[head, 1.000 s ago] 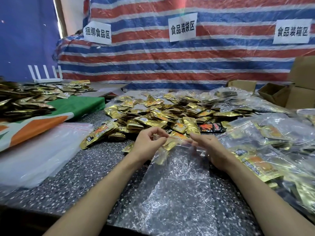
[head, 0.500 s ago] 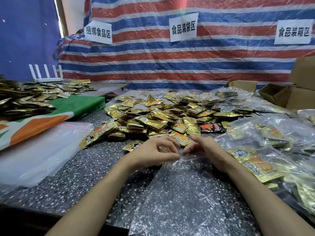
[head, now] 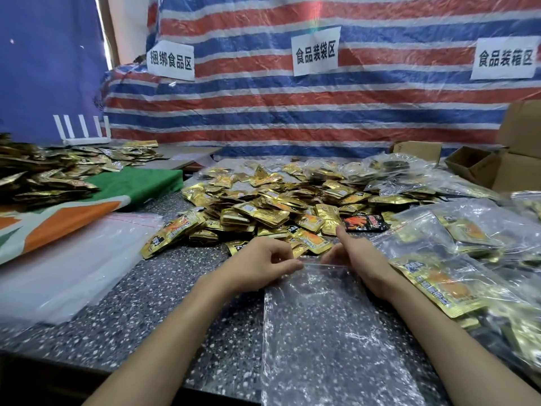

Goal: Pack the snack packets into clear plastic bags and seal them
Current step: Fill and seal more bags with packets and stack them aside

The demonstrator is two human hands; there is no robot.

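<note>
An empty clear plastic bag (head: 330, 332) lies flat on the speckled table, its zip mouth pointing away from me. My left hand (head: 260, 266) pinches the left part of the bag's mouth between thumb and fingers. My right hand (head: 355, 257) grips the right part of the mouth, its forefinger sticking up. Just beyond both hands spreads a big heap of gold snack packets (head: 263, 206), with one black packet (head: 366, 222) among them.
Filled clear bags (head: 456, 259) pile up at the right. A stack of empty bags (head: 67, 265) lies left, beside a green and orange cloth (head: 87, 206) with more packets (head: 44, 174). Cardboard boxes (head: 480, 168) stand far right. A striped tarp closes the back.
The bag has slid toward me and now lies flatter. Both hands came closer together at its mouth, and my right forefinger has lifted.
</note>
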